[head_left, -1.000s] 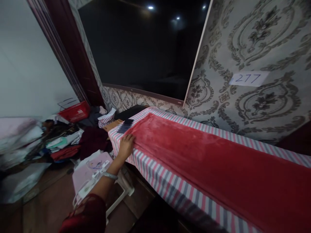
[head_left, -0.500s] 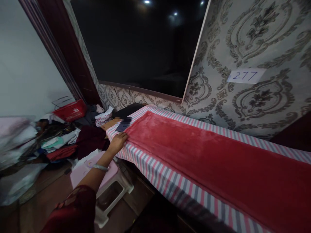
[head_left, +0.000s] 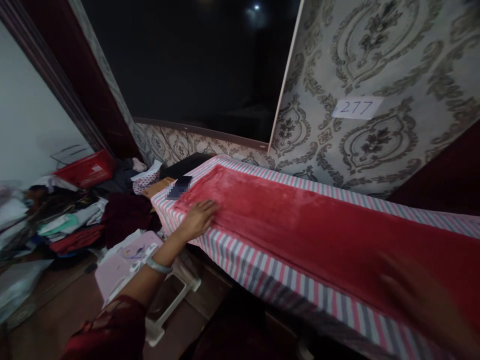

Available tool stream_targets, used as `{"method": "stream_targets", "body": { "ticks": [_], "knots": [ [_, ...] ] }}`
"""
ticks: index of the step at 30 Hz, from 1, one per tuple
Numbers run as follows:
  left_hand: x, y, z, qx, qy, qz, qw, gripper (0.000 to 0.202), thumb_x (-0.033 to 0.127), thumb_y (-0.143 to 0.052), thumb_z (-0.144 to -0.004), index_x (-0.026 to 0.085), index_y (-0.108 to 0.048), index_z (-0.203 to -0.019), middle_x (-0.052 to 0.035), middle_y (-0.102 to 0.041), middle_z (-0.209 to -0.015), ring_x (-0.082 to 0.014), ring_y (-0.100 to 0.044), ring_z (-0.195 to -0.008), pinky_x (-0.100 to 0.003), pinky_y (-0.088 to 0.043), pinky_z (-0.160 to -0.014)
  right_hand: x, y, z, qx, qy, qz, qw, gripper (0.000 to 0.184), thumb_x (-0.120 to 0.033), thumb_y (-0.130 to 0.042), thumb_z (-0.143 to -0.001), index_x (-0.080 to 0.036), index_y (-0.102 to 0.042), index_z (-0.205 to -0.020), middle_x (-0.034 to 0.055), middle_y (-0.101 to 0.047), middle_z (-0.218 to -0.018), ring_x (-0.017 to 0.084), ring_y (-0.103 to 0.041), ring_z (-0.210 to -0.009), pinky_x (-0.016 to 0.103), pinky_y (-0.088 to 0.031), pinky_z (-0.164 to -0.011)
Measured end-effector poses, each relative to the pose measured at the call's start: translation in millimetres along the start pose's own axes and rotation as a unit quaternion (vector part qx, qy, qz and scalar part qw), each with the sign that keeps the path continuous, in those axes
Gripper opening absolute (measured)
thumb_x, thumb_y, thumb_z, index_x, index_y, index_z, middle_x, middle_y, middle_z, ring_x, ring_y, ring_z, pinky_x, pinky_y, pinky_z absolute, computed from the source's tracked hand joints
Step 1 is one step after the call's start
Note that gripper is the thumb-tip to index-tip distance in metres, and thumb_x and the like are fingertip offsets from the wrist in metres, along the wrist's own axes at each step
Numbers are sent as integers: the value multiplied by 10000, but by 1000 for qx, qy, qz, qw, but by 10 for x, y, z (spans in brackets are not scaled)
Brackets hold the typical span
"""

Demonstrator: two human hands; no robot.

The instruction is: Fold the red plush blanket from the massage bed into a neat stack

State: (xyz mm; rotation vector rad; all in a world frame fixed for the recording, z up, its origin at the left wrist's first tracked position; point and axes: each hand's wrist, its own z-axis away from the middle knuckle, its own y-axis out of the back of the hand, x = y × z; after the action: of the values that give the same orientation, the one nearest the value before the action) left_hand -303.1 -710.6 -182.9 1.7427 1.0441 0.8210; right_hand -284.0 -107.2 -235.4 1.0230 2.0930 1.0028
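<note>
A long red plush cloth (head_left: 300, 215), folded into a flat strip, lies along a table covered with a striped tablecloth (head_left: 262, 260). My left hand (head_left: 198, 219) rests palm down near the cloth's left end, at the front edge, with fingers laid out flat and nothing held. Over the right part of the cloth is my right hand (head_left: 416, 290), smeared by motion. Whether it touches the fabric, and how its fingers are set, I cannot tell. A dark phone-like object (head_left: 179, 188), partly pixelated, lies just beyond the cloth's left end.
A pink plastic stool (head_left: 125, 255) stands below the table's left end. Piled clothes (head_left: 75, 225) and a red bag (head_left: 86, 169) are at the far left. A large dark television (head_left: 198, 65) and a paper marked 277 (head_left: 358, 107) are on the wall behind.
My left hand has moved right from the cloth's left corner onto its surface. My right hand has come into view at the lower right. The view has shifted slightly right.
</note>
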Motion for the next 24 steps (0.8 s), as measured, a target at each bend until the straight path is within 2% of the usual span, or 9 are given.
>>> {"method": "stream_targets", "body": {
  "ticks": [2, 4, 6, 8, 12, 16, 19, 21, 24],
  "knots": [
    [189, -117, -54, -20, -33, 29, 999, 458, 300, -387, -994, 207, -531, -1419, -121, -517, -1480, -280, -436, -1393, -498, -349, -1142, -300, -269, -148, -28, 7, 18, 999, 560, -545, -342, -995, -341, -426, -1510, 102, -528, -1446, 354, -460, -1350, 577, -396, -1068],
    [300, -232, -39, -47, -51, 42, 997, 472, 394, -410, -1002, 254, -508, -1442, -101, -455, -1536, -289, -374, -1439, -526, -306, -1169, -675, -516, -287, -74, 33, 26, 996, 575, -534, -350, -993, -322, -402, -1524, 64, -405, -1557, 326, -366, -1428, 553, -387, -1091],
    [328, -321, 33, -68, -49, 48, 995, 487, 439, -423, -1000, 288, -485, -1459, -81, -417, -1564, -295, -323, -1469, -552, -268, -1183, -1001, -700, -361, -94, 58, 39, 993, 556, -521, -370, -997, -338, -399, -1522, 57, -361, -1584, 315, -331, -1449, 557, -373, -1092],
    [299, -374, 130, -75, -39, 52, 995, 481, 427, -400, -1011, 300, -466, -1470, -68, -414, -1567, -286, -301, -1481, -559, -253, -1189, -1192, -808, -352, -113, 80, 54, 989, 546, -511, -386, -1000, -369, -374, -1527, 49, -353, -1588, 311, -333, -1447, 579, -351, -1094],
    [206, -413, 288, -49, -23, 60, 997, 468, 374, -372, -1024, 280, -461, -1473, -74, -442, -1547, -249, -342, -1466, -528, -266, -1194, -1221, -859, -238, -126, 90, 70, 986, 560, -508, -409, -995, -384, -341, -1537, 41, -342, -1593, 309, -325, -1451, 582, -330, -1102],
    [149, -407, 364, 1, 9, 56, 998, 438, 344, -378, -1017, 225, -545, -1404, -107, -540, -1465, -240, -460, -1389, -505, -335, -1162, -1143, -861, -197, -107, 106, 75, 986, 557, -500, -398, -997, -393, -330, -1540, 33, -338, -1593, 304, -346, -1442, 558, -372, -1073],
    [118, -336, 375, 25, 52, 32, 998, 411, 304, -390, -1001, 203, -606, -1335, -127, -615, -1377, -254, -532, -1319, -535, -352, -1142, -1116, -893, -189, -92, 117, 73, 986, 590, -540, -395, -987, -395, -300, -1551, 27, -348, -1588, 308, -359, -1435, 561, -388, -1056],
    [93, -267, 364, 44, 86, -3, 995, 414, 284, -407, -985, 194, -604, -1337, -144, -600, -1391, -280, -507, -1342, -583, -297, -1162, -1101, -921, -180, -95, 116, 67, 986, 600, -562, -387, -980, -396, -303, -1550, 23, -350, -1586, 312, -361, -1434, 567, -391, -1052],
    [42, -197, 361, 58, 154, -56, 985, 471, 335, -463, -965, 189, -545, -1405, -173, -493, -1491, -349, -380, -1431, -669, -202, -1164, -1085, -948, -166, -104, 110, 57, 987, 589, -572, -378, -972, -394, -352, -1533, 26, -356, -1583, 316, -366, -1432, 571, -388, -1059]
  ]
}}
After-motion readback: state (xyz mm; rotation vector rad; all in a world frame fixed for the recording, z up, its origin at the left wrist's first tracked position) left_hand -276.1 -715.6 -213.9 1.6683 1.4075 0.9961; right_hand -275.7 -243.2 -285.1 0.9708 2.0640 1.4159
